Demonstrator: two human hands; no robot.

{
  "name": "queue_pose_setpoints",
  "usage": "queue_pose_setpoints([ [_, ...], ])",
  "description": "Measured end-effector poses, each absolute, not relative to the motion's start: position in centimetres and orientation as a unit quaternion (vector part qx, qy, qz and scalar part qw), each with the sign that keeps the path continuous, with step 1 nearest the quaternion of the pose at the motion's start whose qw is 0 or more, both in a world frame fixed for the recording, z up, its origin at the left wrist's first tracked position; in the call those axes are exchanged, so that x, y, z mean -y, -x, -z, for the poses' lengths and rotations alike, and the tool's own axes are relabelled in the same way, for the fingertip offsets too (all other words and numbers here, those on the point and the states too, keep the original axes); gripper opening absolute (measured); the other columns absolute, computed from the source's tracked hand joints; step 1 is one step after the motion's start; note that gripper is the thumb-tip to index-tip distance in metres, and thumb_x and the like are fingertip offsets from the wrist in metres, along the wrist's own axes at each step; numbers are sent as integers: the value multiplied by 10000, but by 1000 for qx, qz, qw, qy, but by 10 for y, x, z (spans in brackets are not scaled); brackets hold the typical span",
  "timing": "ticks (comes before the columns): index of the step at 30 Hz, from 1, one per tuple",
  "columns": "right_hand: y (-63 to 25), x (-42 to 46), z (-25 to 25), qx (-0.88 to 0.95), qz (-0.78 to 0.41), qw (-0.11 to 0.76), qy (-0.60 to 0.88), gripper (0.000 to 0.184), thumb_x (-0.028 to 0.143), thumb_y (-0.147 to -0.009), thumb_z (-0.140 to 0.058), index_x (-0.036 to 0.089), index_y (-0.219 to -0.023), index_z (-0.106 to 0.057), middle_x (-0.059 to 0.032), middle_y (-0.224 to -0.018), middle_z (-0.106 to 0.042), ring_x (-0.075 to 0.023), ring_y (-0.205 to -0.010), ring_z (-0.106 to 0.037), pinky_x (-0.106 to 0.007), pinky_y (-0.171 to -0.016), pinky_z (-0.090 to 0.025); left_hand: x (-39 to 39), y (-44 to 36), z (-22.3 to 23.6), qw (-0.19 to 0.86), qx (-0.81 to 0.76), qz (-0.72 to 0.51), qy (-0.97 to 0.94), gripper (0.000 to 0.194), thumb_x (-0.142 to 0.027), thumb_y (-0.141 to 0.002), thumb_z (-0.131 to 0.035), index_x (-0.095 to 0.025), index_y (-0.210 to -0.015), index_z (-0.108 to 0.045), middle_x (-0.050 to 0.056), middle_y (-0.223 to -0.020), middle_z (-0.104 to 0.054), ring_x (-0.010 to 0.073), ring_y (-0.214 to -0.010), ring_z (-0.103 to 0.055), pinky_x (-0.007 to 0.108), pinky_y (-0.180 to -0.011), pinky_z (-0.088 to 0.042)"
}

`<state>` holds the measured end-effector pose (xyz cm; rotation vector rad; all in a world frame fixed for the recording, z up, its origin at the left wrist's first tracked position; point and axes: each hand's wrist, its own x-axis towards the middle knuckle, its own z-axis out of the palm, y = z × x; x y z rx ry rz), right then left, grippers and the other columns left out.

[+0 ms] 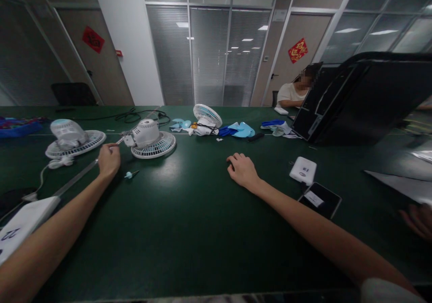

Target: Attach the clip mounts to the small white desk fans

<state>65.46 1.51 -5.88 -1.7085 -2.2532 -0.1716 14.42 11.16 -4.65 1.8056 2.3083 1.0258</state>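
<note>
My left hand is closed at the clip end of a white fan, which lies face down. Its fingertips pinch something thin there that I cannot make out. Below the fan lies a small light-blue knob with a dark screw. My right hand rests on the green table, fingers loosely bent and apart, with nothing in it. Another face-down white fan sits left of my left hand, its cord and plug in front.
A third fan and light-blue fan blades lie farther back. Right are a white power bank, a dark flat device, a large black case and another person's hand. A white box stands near my left forearm.
</note>
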Motion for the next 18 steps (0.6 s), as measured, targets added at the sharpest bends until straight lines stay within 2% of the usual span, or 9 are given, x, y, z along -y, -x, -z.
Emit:
queue_pose_setpoints([
  [4, -655, -14, 58, 786, 61, 157, 594, 287, 308, -980, -485, 218, -1206, -638, -121, -1187, -633, -285, -1057, -571, -407, -882, -466, -112, -149, 52, 53, -745, -331, -576, 439, -416, -1011, -435, -81, -1271, -547, 160, -1204, -646, 319, -1098, -587, 427, -925, -448],
  [6, -655, -14, 58, 787, 62, 158, 593, 288, 310, -981, -484, 220, -1208, -637, -120, -1185, -632, -284, -1054, -570, -405, -874, -467, -114, -154, 53, 61, -733, -343, -585, 539, -497, -1003, -466, -98, -1365, -496, 163, -1323, -611, 324, -1179, -568, 423, -962, -439],
  [8, -655, -14, 59, 787, 62, 159, 592, 288, 308, -980, -482, 220, -1204, -639, -119, -1180, -631, -284, -1048, -570, -405, -871, -465, -117, -157, 52, 73, -724, -357, -586, 665, -559, -997, -467, -105, -1475, -380, 172, -1399, -570, 320, -1204, -565, 414, -971, -440],
  [11, -655, -14, 59, 789, 63, 160, 591, 288, 304, -982, -477, 220, -1206, -638, -116, -1180, -630, -280, -1049, -570, -400, -874, -461, -124, -155, 44, 104, -722, -374, -573, 768, -597, -970, -519, -83, -1505, -319, 183, -1364, -591, 300, -1114, -613, 383, -903, -479],
  [14, -655, -14, 59, 789, 66, 161, 590, 288, 306, -987, -477, 222, -1211, -637, -111, -1183, -627, -274, -1053, -571, -389, -875, -460, -132, -151, 35, 140, -712, -395, -563, 675, -536, -956, -582, -87, -1427, -403, 145, -1287, -630, 224, -979, -644, 300, -788, -515],
  [18, -654, -14, 60, 786, 72, 163, 592, 267, 287, -981, -496, 211, -1190, -644, -111, -1162, -629, -270, -1052, -572, -384, -887, -457, -130, -150, 32, 175, -692, -414, -565, 444, -441, -980, -547, -78, -1234, -525, 64, -1053, -684, 144, -822, -623, 215, -689, -506],
])
